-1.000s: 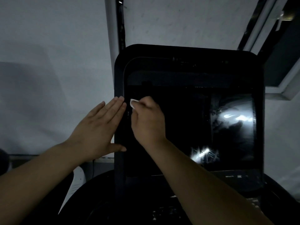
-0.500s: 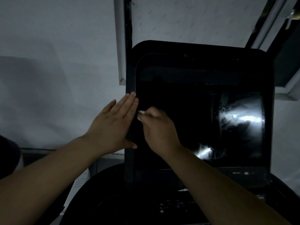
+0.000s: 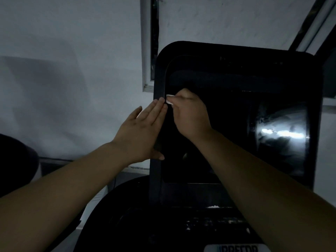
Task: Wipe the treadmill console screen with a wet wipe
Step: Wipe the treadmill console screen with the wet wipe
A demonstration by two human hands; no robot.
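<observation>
The treadmill console screen (image 3: 236, 124) is a large black panel with rounded corners, standing upright in front of me, with a bright reflection on its right side. My right hand (image 3: 190, 117) is closed on a small white wet wipe (image 3: 169, 99) and presses it against the glass near the screen's left edge. Only a corner of the wipe shows past my fingers. My left hand (image 3: 140, 131) lies flat with fingers together along the left frame of the console, thumb on the front of the frame.
Below the screen sits the dark console deck (image 3: 181, 224) with buttons and a white brand label (image 3: 238, 249). A pale wall (image 3: 63, 70) is behind on the left, a window frame (image 3: 147, 42) above the console and another frame (image 3: 316, 20) at top right.
My right hand with the wipe dipped down the screen's left edge, then came back up level with my left fingertips. My view shifted, so the console sits further right in the frame.
</observation>
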